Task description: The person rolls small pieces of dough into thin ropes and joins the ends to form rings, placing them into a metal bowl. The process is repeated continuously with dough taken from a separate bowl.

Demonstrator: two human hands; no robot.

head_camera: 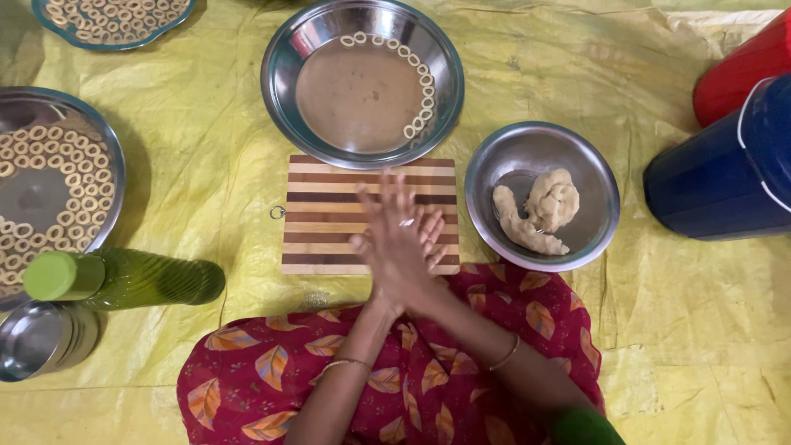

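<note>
My two hands are pressed palm to palm above the striped wooden cutting board [321, 210]. My right hand [389, 235] lies on top with its fingers spread and a ring on one finger. Under it only the fingertips of my left hand [434, 232] show at the right. Whatever sits between the palms is hidden. Just right of the hands, a small steel bowl [577, 165] holds lumps of tan dough [544, 206]. Beyond the board, a large steel plate [284, 91] carries a curved row of small dough rings [420, 91].
A steel tray [115, 156] full of dough rings is at the left and a teal plate [177, 21] of rings at the top left. A green bottle [124, 280] lies near a steel cup [37, 342]. Blue [717, 173] and red [741, 66] containers stand at the right on the yellow sheet.
</note>
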